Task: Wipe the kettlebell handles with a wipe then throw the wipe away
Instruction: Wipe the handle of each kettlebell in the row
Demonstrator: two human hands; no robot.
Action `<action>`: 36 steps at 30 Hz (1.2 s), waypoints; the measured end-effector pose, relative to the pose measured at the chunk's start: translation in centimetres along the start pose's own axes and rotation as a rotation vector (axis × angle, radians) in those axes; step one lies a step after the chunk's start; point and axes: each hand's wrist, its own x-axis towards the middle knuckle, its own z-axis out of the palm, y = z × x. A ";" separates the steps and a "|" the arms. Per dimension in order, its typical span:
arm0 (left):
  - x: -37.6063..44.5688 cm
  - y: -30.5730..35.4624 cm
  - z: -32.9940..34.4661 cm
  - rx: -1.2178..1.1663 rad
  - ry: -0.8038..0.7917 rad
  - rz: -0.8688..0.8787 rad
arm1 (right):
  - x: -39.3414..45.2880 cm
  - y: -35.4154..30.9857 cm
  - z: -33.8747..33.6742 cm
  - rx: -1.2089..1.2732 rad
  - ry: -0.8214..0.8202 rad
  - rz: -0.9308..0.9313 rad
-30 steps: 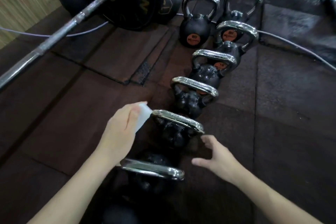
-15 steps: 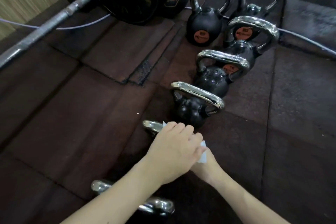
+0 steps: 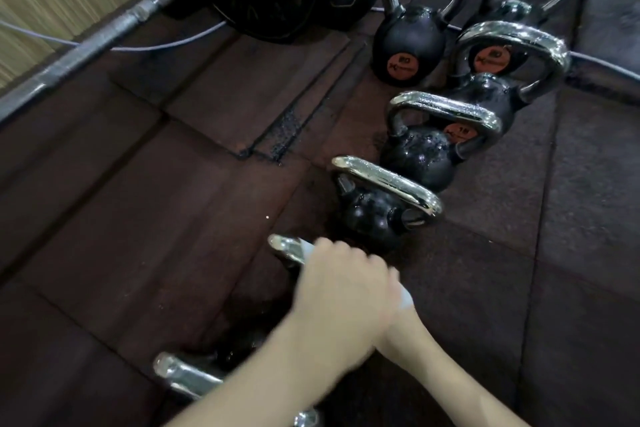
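Dim indoor light, with the dark rubber floor [image 3: 173, 253] swallowing most detail. Sharp white glints ride the tops of the chrome kettlebell handles [image 3: 388, 184], so the light falls from above. The black kettlebell bodies [image 3: 412, 35] merge into their own shadows. Motion blur smears the left hand [image 3: 343, 291] and both forearms. Wide-angle distortion bends the barbell [image 3: 104, 42] and stretches the corners; the top right corner is soft and streaked.

glossy chrome handles [image 3: 386, 184], matt rubber floor [image 3: 138, 218]
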 end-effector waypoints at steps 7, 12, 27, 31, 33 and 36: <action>-1.2 -1.8 0.4 -0.047 0.222 0.146 | 0.2 1.0 0.9 0.198 0.044 0.026; -2.4 -8.4 -0.5 -0.490 0.105 -0.316 | 0.2 -0.1 -0.1 0.303 -0.001 -0.048; -0.8 4.0 1.3 0.048 0.172 -0.018 | -0.2 -6.6 -0.6 -0.138 0.211 0.061; -1.9 -1.9 -0.1 0.029 0.257 -0.006 | 0.6 -1.4 0.3 0.167 0.030 -0.001; -2.4 -5.2 -0.6 -0.060 0.207 -0.204 | 0.8 0.2 0.0 0.230 0.044 -0.034; -2.8 -6.8 -0.6 -0.334 0.150 -0.418 | 0.8 0.4 0.2 0.290 0.004 -0.078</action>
